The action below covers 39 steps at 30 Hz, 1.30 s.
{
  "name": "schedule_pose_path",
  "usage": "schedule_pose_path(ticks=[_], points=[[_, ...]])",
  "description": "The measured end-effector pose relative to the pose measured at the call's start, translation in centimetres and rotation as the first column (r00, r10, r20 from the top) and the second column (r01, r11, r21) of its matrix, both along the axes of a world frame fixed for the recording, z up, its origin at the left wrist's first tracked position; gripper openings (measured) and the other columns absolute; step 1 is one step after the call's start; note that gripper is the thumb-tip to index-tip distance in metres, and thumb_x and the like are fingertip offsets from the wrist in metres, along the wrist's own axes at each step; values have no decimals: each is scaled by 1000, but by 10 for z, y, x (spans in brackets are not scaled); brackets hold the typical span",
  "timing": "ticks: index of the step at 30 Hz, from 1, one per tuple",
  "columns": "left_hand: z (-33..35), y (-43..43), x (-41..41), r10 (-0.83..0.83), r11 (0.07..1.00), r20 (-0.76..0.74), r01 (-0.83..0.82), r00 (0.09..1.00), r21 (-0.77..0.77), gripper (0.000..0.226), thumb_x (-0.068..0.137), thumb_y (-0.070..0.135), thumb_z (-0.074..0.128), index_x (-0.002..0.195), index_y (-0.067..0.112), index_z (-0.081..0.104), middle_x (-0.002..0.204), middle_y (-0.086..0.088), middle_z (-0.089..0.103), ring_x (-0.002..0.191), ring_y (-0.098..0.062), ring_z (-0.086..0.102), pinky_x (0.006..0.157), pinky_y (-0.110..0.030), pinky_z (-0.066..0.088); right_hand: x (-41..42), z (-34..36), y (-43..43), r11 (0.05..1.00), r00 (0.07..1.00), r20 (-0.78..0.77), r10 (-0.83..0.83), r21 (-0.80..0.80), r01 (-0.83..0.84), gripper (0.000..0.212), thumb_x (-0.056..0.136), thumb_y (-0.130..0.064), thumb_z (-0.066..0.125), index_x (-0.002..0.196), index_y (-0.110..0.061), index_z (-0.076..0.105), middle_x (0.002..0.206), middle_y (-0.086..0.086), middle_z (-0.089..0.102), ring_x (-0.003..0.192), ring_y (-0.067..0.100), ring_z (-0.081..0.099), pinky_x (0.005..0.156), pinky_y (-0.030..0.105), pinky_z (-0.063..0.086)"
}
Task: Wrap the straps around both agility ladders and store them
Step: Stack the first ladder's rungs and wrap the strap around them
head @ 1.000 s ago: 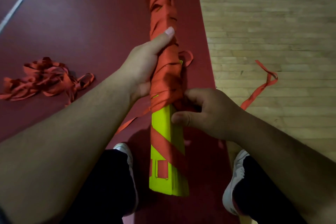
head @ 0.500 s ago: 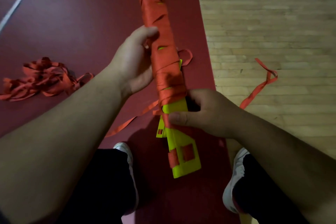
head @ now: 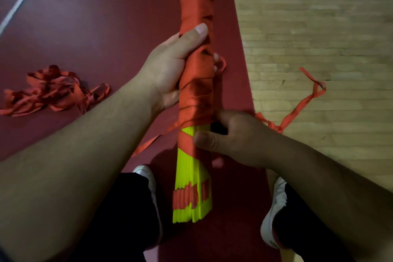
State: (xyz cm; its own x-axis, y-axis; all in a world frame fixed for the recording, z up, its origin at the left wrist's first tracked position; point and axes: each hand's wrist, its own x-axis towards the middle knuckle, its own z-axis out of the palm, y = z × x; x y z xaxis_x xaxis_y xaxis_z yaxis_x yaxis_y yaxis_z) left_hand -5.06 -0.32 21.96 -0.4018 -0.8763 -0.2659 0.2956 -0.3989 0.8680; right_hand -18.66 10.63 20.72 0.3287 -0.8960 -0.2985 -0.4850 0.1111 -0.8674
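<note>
A bundle of neon-yellow ladder rungs point(head: 192, 202) stands nearly upright between my knees, its upper part bound in orange strap point(head: 196, 83). My left hand point(head: 170, 70) grips the wrapped part, thumb laid up along it. My right hand point(head: 229, 136) holds the bundle at the lower edge of the wrapping, thumb pressing a strap turn against the yellow rungs. A loose strap tail point(head: 302, 100) runs from behind my right hand out over the wooden floor. Another strap end point(head: 153, 140) hangs to the lower left.
A tangled heap of orange strap point(head: 53, 91) lies on the red floor at the left. Pale wooden flooring point(head: 319, 27) fills the right side. My white shoes point(head: 274, 219) and dark trouser legs frame the bundle's foot.
The bundle has been turned about its length, so the rungs' stacked edges now face me. My left hand re-gripped with the thumb up. My right hand stayed at the wrapping's lower edge.
</note>
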Motion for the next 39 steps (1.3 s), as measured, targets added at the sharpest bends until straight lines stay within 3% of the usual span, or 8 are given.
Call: schedule_pose_path(ticks=[8,13,17,20,22,26,32,39], points=[[-9,4,-7,157,966,210,-106,965,-236,11,91,16,70,97,12,62,65,4,63,54,-10,60,53,-24,48,4,-13,0,1000,991,-136,15,6,-14,69,69,-82,62,92,-18,71,82,1,74,68,14,69,72,37,58],[8,3,1,50,996,-155,-38,987,76,32,102,35,48,91,11,65,70,-3,68,53,-14,64,49,-24,53,-5,-6,-1,1000,998,58,-6,23,5,47,75,-59,77,96,-18,71,93,5,75,86,17,73,81,34,58],[6,1,10,-97,988,-175,116,980,98,40,96,53,46,112,18,59,100,-12,69,92,-28,71,90,-43,56,-2,1,2,997,990,118,75,28,-78,31,80,-41,76,99,-18,69,100,-1,74,89,6,71,80,20,55],[10,2,10,-105,988,-165,122,981,98,35,99,47,43,109,16,56,75,-7,66,63,-21,66,72,-34,57,-4,1,-1,990,990,40,136,40,-137,44,70,-65,75,104,-38,65,102,-5,75,96,15,72,86,34,57],[12,1,11,-103,990,-144,115,984,83,33,98,45,45,108,15,56,72,-7,63,58,-20,63,64,-31,57,-9,0,-4,992,993,-3,119,45,-119,69,68,-84,61,110,-30,68,105,8,75,97,23,71,88,40,56],[10,-10,22,-76,993,-122,87,990,84,38,100,48,42,116,16,53,75,-4,65,63,-17,65,64,-31,57,-19,-10,-10,980,993,80,-81,189,65,54,94,-63,47,97,-18,76,103,26,72,97,44,66,90,54,50],[9,-18,36,-37,997,-101,44,994,68,37,99,49,42,115,17,53,76,-2,65,64,-16,65,65,-31,56,-32,-5,-16,975,953,-221,209,117,-187,12,95,-33,64,87,-31,72,78,-7,73,67,3,65,62,16,47],[9,-15,32,-63,998,-60,64,996,28,33,98,44,44,116,17,51,70,-3,65,59,-18,64,60,-27,55,-38,-4,-16,976,937,-276,212,14,-216,17,89,-16,73,83,-30,64,67,-23,67,64,-8,62,62,9,43]])
